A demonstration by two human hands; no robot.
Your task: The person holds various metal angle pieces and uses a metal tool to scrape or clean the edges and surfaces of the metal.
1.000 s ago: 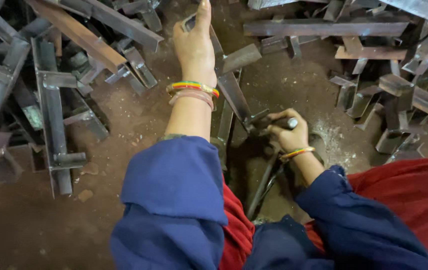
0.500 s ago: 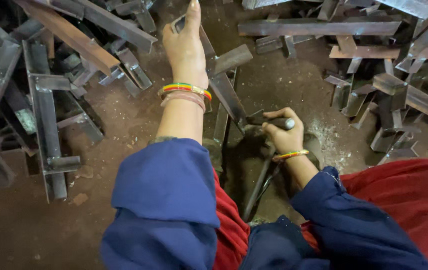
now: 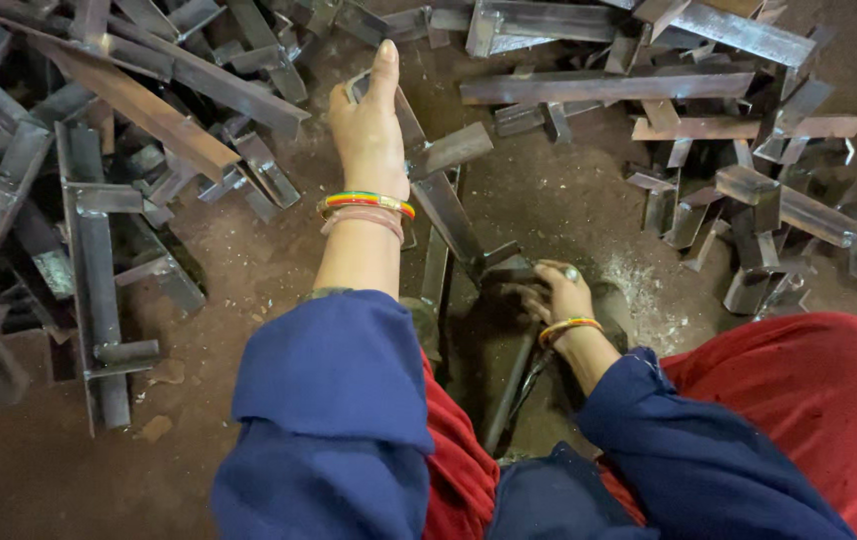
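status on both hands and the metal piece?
Left hand flat on the long metal bracket, fingers open. Right hand shut on a tool handle at its near end. Loose brackets piled either side.

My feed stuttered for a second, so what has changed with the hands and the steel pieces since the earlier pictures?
Very little. The left hand stays stretched out on the long steel piece, shifted only slightly, much like the view itself. The right hand keeps its grip on the metal tool low by the red cloth. Nothing was picked up or let go; the steel pile lies as before.
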